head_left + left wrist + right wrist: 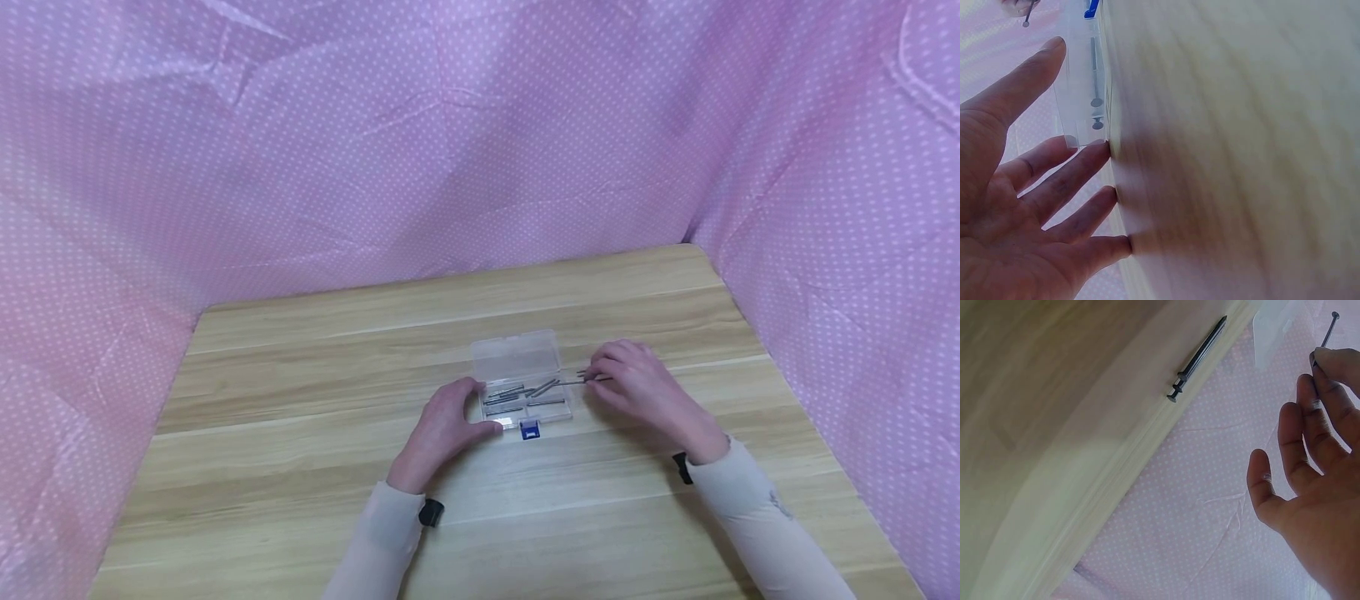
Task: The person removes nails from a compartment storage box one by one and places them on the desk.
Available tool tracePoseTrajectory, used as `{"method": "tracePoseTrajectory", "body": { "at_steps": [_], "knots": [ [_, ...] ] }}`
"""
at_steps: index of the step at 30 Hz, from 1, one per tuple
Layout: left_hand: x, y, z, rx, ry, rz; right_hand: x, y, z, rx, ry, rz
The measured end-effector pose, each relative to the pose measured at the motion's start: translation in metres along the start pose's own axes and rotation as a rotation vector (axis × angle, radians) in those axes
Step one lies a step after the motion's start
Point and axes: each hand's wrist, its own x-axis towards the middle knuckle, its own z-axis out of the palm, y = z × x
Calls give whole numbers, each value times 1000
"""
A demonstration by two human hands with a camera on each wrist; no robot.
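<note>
1. Nearest the right wrist camera, the right hand (1329,500) pinches one slim grey metal nail (1329,330) between thumb and forefinger, its flat head jutting towards nine o'clock in the head view.
2. That nail should feel light, stiff and rather slick; mid-shank looks the sensible place to pinch it.
3. Beside this hand, similar dark loose nails (1200,350) lie on the pale wood-grain worktop (300,467); lying flat, they probably lift best by their heads.
4. At nine o'clock from the right hand sits a clear, divided plastic box (558,414), with more slender nails (546,402) lying in its compartments.
5. Around the box's nine o'clock end, the left hand (446,425) has thumb and fingers spread apart, the thumb at the six o'clock edge. Box walls look thin, light and perhaps brittle, so low corners suit a steadying hold.
6. Its frosted plastic lid (517,356) is open at twelve o'clock, the small blue latch (530,430) at six; both likely deserve gentle pressure.
</note>
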Motion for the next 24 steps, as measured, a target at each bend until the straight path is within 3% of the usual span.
{"method": "tracePoseTrajectory", "body": {
  "at_steps": [24],
  "knots": [
    [0,-1,4,-2,7,-12,-15,14,-7,-26,1,6]
  ]
}}
